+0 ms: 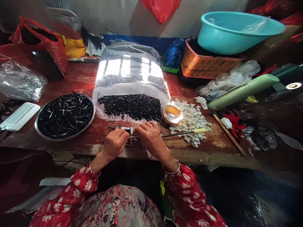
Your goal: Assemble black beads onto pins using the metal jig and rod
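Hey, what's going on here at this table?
A seated person has both hands around a small metal tool at the front edge of a wooden table. The left hand and right hand cover most of it, and a thin metal rod runs out to the right. Beyond them, a clear plastic bag holds dark pieces, and a round metal tray holds more, mixed with small pins. A pile of white chunks lies to the right, beside a small dish.
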Demonstrator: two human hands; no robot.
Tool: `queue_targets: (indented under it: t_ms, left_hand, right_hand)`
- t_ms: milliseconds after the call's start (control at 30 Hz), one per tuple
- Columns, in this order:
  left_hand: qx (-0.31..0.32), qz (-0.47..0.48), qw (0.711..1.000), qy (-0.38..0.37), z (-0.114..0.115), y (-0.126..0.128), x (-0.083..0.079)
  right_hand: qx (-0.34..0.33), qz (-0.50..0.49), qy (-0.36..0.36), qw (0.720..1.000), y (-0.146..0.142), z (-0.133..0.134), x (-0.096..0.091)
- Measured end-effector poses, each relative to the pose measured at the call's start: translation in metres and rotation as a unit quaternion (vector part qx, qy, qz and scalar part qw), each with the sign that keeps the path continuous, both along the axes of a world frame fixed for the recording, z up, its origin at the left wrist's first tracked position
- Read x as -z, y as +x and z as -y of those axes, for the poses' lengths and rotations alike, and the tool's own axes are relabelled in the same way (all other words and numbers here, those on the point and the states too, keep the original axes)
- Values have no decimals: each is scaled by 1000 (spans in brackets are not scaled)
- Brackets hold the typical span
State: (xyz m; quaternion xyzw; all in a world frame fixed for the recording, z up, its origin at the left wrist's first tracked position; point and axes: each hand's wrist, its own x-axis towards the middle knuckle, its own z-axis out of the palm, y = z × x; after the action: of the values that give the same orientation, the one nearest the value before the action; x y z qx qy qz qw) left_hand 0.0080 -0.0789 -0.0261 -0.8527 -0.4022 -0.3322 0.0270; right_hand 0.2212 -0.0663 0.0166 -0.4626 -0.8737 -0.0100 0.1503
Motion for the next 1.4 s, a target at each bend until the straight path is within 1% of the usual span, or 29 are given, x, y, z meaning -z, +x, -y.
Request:
queue_targets:
  t_ms: [67,200,267,400,567,667,767,933,1033,1133,1267,1400]
  left_hand:
    - [-6,-26,1000,-2,0,1,-1]
    - [-6,-62,998,-21,0,2,-4]
    - [1,-62,998,-31,0,2,-4]
    - [7,-33,999,-32,-1,1,-2]
    - [11,0,999,-33,-1,-1,2]
    - [15,17,999,-43,-1,-1,2]
    - [21,28,998,-58,-2,-1,1]
    - [15,36,996,-82,-7,2,-8]
    - [11,-13,995,-96,-15,5,-17]
    - [26,-65,991,-113,-24,8,-25]
    - [54,-87,985,-137,-31,9,-30]
    - [70,-63,983,-159,-32,4,-29]
  right_hand:
    - [0,-8,5,1000,-5,-4,1]
    - [-19,-19,-12,1000,-15,-8,8]
    - [-18,-24,-15,999,-17,-9,12]
    - [-13,-43,-9,999,-14,-8,16]
    - [8,-90,12,996,2,-6,12]
    - [52,-132,30,989,21,-3,11]
    - [91,-155,30,983,39,3,13]
    - [103,-166,17,981,54,16,23]
    - [107,-181,13,978,58,22,30]
    - [106,-201,20,974,60,28,34]
    - [115,-214,45,969,59,38,29]
    - [109,-218,48,969,49,46,23]
